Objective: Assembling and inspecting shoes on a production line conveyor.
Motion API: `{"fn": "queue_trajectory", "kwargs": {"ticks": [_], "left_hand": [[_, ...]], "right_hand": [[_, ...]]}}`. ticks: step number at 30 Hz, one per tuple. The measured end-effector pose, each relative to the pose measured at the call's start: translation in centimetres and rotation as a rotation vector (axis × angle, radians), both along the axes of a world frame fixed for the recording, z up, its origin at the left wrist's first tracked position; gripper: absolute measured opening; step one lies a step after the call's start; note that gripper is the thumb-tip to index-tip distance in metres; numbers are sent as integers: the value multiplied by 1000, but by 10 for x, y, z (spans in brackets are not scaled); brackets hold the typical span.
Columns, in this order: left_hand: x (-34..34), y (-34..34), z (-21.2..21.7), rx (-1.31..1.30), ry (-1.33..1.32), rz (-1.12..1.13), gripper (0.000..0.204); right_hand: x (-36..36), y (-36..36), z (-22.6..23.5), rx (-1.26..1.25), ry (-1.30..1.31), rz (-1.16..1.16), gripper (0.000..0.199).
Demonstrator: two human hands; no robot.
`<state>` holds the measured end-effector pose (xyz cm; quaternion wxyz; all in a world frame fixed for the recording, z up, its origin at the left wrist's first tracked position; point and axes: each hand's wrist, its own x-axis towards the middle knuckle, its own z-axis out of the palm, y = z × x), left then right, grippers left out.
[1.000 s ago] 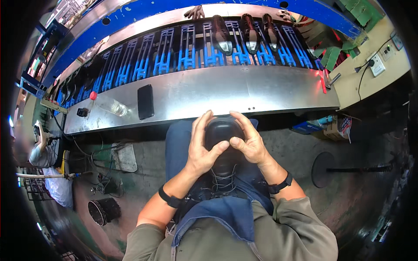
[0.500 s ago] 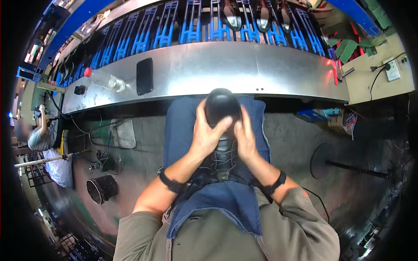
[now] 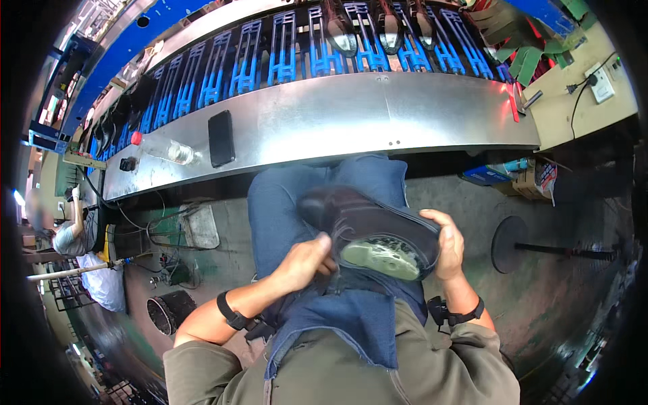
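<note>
A dark leather lace-up shoe [image 3: 385, 219] lies sideways above my denim-covered lap [image 3: 273, 196]. Its toe points left, its heel right, and its opening faces me, showing a pale greenish insole [image 3: 381, 256]. My right hand [image 3: 448, 246] grips the heel end, with fingers behind it and thumb side toward me. Beside the laced front and the near edge of the opening is my left hand [image 3: 305, 263], its thumb and fingers drawn together. Blur hides what, if anything, is pinched there; the laces are close by.
Beyond my knees runs a metal bench edge [image 3: 304, 118] with a phone [image 3: 221, 138], a plastic bottle [image 3: 165, 147] and a red-handled tool [image 3: 513, 104]. Behind it, blue racks [image 3: 283, 57] carry several shoes [image 3: 341, 30]. A black bucket [image 3: 172, 310] stands on the floor; another person [image 3: 71, 233] is far left.
The shoe has turned from toe-away to toe-left and tilted, so its inside shows. My right hand has shifted right to the heel; my left hand has moved from the toe down toward the laces.
</note>
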<state>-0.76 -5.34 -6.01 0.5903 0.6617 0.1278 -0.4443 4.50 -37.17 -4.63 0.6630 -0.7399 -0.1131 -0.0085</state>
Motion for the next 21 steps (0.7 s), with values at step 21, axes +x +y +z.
{"fn": "queue_trajectory", "kwargs": {"ticks": [21], "left_hand": [[254,67,-18,-251,-378,596,76]], "right_hand": [[324,116,-43,128,475,231,52]]}}
